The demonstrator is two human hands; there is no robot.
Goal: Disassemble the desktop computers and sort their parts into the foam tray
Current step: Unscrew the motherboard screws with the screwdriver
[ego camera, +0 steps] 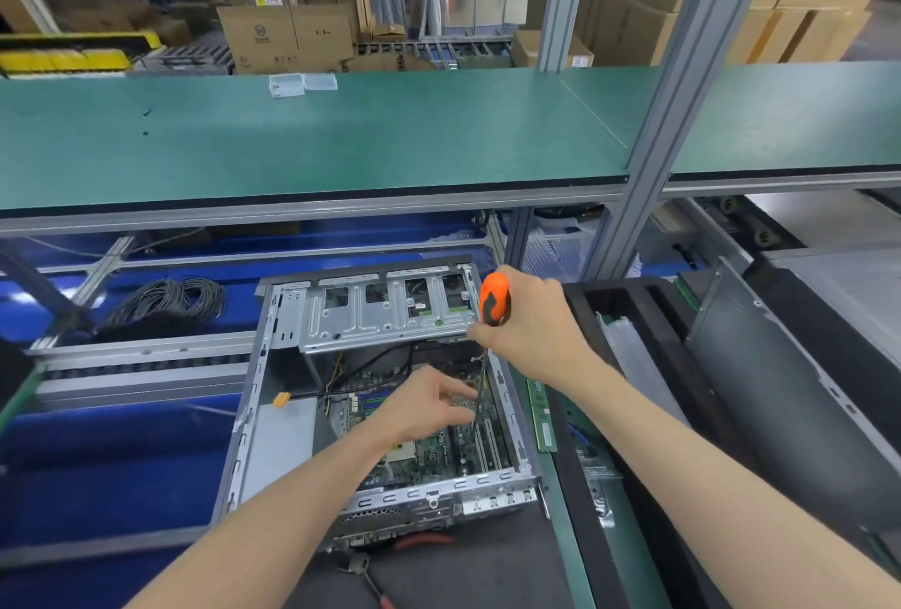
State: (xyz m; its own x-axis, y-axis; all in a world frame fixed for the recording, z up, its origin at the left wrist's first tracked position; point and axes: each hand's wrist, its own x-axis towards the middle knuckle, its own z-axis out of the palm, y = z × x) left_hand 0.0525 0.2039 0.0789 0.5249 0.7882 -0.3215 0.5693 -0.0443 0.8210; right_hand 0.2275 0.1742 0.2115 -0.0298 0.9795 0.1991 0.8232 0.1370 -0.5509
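An open desktop case (253, 413) lies flat in front of me, its green motherboard (429, 452) exposed and a metal drive cage (385, 321) across the far end. My right hand (531, 330) grips an orange-and-black screwdriver (495, 301) upright, its shaft reaching down to the board near the case's right wall. My left hand (429, 406) rests inside the case over the board, fingers by the screwdriver tip. A black foam tray (648, 316) stands to the right, with a clear bag (629, 355) in one slot and a green memory stick (542, 413) at its left edge.
A second computer case (780, 389) lies at the far right. Coiled black cable (170, 304) sits left of the case on the blue surface. Red-handled pliers (419, 542) lie before the case. A green shelf (341, 140) with clear plastic boxes (302, 84) spans above.
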